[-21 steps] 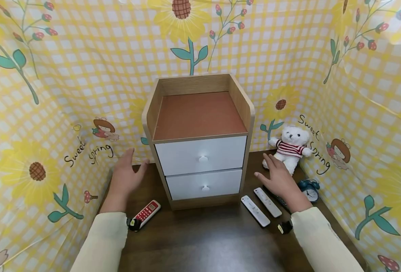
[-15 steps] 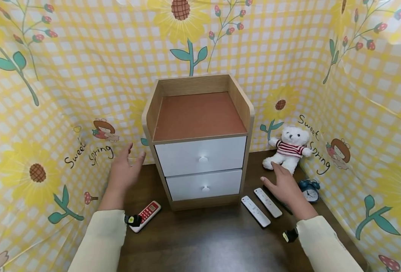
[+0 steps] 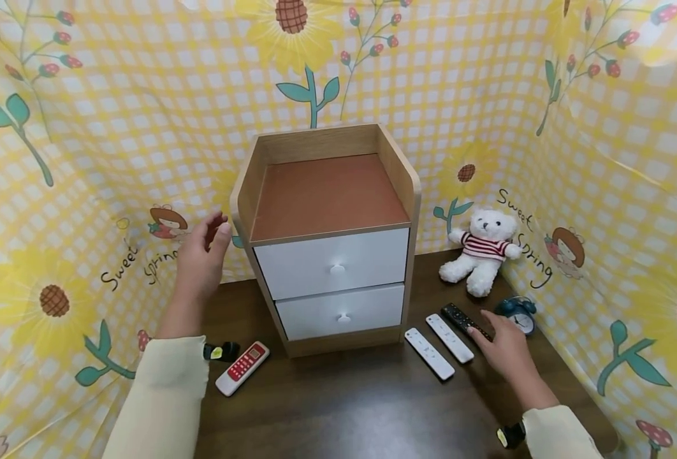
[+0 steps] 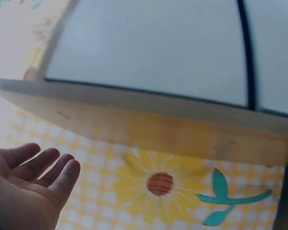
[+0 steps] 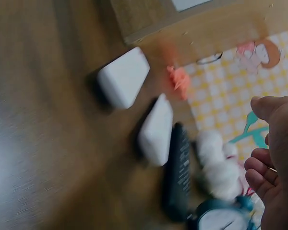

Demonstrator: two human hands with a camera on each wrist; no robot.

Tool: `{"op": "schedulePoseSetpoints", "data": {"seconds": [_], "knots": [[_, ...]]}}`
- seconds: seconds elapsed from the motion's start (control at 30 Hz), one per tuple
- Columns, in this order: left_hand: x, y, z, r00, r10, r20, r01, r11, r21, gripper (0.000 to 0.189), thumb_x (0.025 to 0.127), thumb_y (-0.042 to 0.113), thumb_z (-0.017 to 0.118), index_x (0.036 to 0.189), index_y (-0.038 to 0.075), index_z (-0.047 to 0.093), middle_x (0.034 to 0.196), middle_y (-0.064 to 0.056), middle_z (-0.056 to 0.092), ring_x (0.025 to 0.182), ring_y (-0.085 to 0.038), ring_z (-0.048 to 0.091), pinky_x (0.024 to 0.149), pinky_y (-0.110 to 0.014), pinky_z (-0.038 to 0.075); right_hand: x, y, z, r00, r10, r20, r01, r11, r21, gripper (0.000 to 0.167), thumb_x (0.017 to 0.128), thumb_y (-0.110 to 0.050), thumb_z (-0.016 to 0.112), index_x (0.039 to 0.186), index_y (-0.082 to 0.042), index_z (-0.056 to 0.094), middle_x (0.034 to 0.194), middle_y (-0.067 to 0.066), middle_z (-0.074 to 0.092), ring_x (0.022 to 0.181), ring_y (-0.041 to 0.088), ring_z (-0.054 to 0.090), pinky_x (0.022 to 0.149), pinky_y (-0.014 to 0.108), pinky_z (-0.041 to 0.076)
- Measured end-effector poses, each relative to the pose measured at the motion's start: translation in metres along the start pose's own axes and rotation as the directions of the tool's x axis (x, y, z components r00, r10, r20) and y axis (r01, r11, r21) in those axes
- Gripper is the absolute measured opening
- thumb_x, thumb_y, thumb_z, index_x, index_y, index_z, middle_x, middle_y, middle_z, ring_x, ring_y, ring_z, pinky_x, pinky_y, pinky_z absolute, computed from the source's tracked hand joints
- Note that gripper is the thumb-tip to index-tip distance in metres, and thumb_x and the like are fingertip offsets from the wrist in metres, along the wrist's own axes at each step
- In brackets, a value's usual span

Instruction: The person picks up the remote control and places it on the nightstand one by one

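Note:
My left hand (image 3: 201, 255) is raised beside the left wall of the small drawer cabinet (image 3: 329, 280), apart from it. Its fingers bend loosely around nothing; in the left wrist view the fingers (image 4: 62, 182) show below the cabinet side. On the right, my right hand (image 3: 507, 347) hovers by the near end of a black remote control (image 3: 458, 313), between it and a teal alarm clock (image 3: 519, 315). Nothing sits in that hand, its fingers loosely bent in the right wrist view. Two white remote controls (image 3: 430, 354) (image 3: 450, 338) lie left of the black one.
A white teddy bear (image 3: 482, 248) in a striped sweater sits behind the clock. Left of the cabinet lies a red and white remote control (image 3: 243, 368). A small orange object (image 5: 179, 82) lies near the cabinet's side. Checked yellow cloth (image 3: 189, 127) walls in the brown table (image 3: 338, 408).
My right hand has drawn back toward me and down, uncovering the black remote control and the bear's legs. My left hand has risen closer to the cabinet's side. The view has shifted slightly.

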State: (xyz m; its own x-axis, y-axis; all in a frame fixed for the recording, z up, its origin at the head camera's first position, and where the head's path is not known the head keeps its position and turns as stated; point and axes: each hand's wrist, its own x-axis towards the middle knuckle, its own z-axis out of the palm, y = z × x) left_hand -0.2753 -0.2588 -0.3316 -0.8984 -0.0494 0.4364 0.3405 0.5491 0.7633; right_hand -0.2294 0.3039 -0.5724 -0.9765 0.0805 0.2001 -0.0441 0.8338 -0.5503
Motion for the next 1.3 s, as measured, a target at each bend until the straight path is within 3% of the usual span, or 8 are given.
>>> {"op": "schedulePoseSetpoints", "data": {"seconds": [0.3, 0.43, 0.57, 0.67, 0.83, 0.97, 1.1, 1.3], "knots": [[0.011, 0.037, -0.002, 0.999, 0.005, 0.037, -0.003, 0.999, -0.047, 0.068, 0.110, 0.056, 0.057, 0.165, 0.017, 0.048, 0.164, -0.011, 0.053, 0.153, -0.031, 0.050, 0.128, -0.060, 0.041, -0.025, 0.034, 0.015, 0.989, 0.141, 0.034, -0.141, 0.990, -0.014, 0.069, 0.103, -0.033, 0.077, 0.151, 0.010, 0.054, 0.144, 0.040, 0.059, 0.130, 0.057, 0.058, 0.107, 0.071, 0.051], [0.017, 0.046, -0.002, 0.999, -0.033, 0.016, 0.033, 0.999, -0.038, 0.067, 0.109, 0.059, 0.058, 0.158, 0.015, 0.058, 0.150, -0.010, 0.063, 0.135, -0.023, 0.059, 0.115, -0.040, 0.052, -0.026, 0.042, 0.019, 0.981, 0.186, 0.054, -0.185, 0.982, -0.021, 0.075, 0.101, -0.035, 0.079, 0.153, 0.012, 0.051, 0.144, 0.040, 0.057, 0.131, 0.057, 0.057, 0.108, 0.071, 0.051], [0.022, 0.052, -0.003, 0.995, -0.102, 0.000, 0.101, 0.992, -0.079, 0.066, 0.108, 0.058, 0.061, 0.153, 0.011, 0.064, 0.138, -0.008, 0.066, 0.119, -0.012, 0.061, 0.099, -0.020, 0.054, -0.023, 0.047, 0.019, 0.972, 0.220, 0.082, -0.218, 0.975, -0.030, 0.081, 0.100, -0.037, 0.081, 0.155, 0.012, 0.047, 0.148, 0.040, 0.054, 0.136, 0.059, 0.053, 0.112, 0.071, 0.048], [0.024, 0.055, -0.005, 0.985, -0.172, 0.009, 0.172, 0.979, -0.111, 0.065, 0.107, 0.057, 0.064, 0.153, 0.011, 0.065, 0.141, -0.008, 0.066, 0.119, -0.010, 0.064, 0.106, -0.026, 0.059, -0.021, 0.050, 0.021, 0.969, 0.230, 0.093, -0.228, 0.973, -0.034, 0.084, 0.098, -0.037, 0.082, 0.155, 0.014, 0.046, 0.149, 0.041, 0.054, 0.137, 0.059, 0.052, 0.113, 0.071, 0.047], [0.029, 0.062, -0.011, 0.968, -0.240, 0.066, 0.247, 0.960, -0.132, 0.068, 0.104, 0.055, 0.070, 0.156, 0.012, 0.063, 0.154, -0.012, 0.063, 0.131, -0.020, 0.067, 0.118, -0.042, 0.056, -0.015, 0.054, 0.024, 0.968, 0.224, 0.110, -0.221, 0.974, -0.044, 0.085, 0.097, -0.037, 0.083, 0.154, 0.015, 0.046, 0.150, 0.043, 0.052, 0.138, 0.062, 0.050, 0.115, 0.073, 0.045], [0.033, 0.067, -0.015, 0.955, -0.265, 0.130, 0.282, 0.950, -0.134, 0.070, 0.104, 0.051, 0.073, 0.158, 0.009, 0.059, 0.162, -0.015, 0.057, 0.142, -0.028, 0.063, 0.118, -0.041, 0.055, -0.010, 0.056, 0.023, 0.967, 0.213, 0.137, -0.206, 0.976, -0.067, 0.086, 0.097, -0.038, 0.083, 0.153, 0.017, 0.047, 0.149, 0.046, 0.051, 0.135, 0.064, 0.050, 0.113, 0.074, 0.046], [0.037, 0.070, -0.018, 0.936, -0.298, 0.186, 0.327, 0.933, -0.148, 0.071, 0.105, 0.047, 0.073, 0.160, 0.005, 0.055, 0.168, -0.016, 0.049, 0.150, -0.029, 0.055, 0.120, -0.040, 0.054, -0.008, 0.058, 0.024, 0.970, 0.196, 0.142, -0.185, 0.979, -0.083, 0.083, 0.096, -0.036, 0.083, 0.150, 0.017, 0.050, 0.146, 0.047, 0.053, 0.132, 0.065, 0.052, 0.110, 0.073, 0.049], [0.038, 0.070, -0.025, 0.926, -0.306, 0.222, 0.348, 0.920, -0.182, 0.070, 0.106, 0.041, 0.072, 0.160, 0.002, 0.053, 0.170, -0.017, 0.044, 0.155, -0.029, 0.049, 0.122, -0.039, 0.052, -0.005, 0.059, 0.031, 0.971, 0.192, 0.145, -0.183, 0.980, -0.075, 0.073, 0.098, -0.029, 0.082, 0.148, 0.016, 0.053, 0.145, 0.043, 0.057, 0.131, 0.061, 0.056, 0.108, 0.070, 0.051]]}}
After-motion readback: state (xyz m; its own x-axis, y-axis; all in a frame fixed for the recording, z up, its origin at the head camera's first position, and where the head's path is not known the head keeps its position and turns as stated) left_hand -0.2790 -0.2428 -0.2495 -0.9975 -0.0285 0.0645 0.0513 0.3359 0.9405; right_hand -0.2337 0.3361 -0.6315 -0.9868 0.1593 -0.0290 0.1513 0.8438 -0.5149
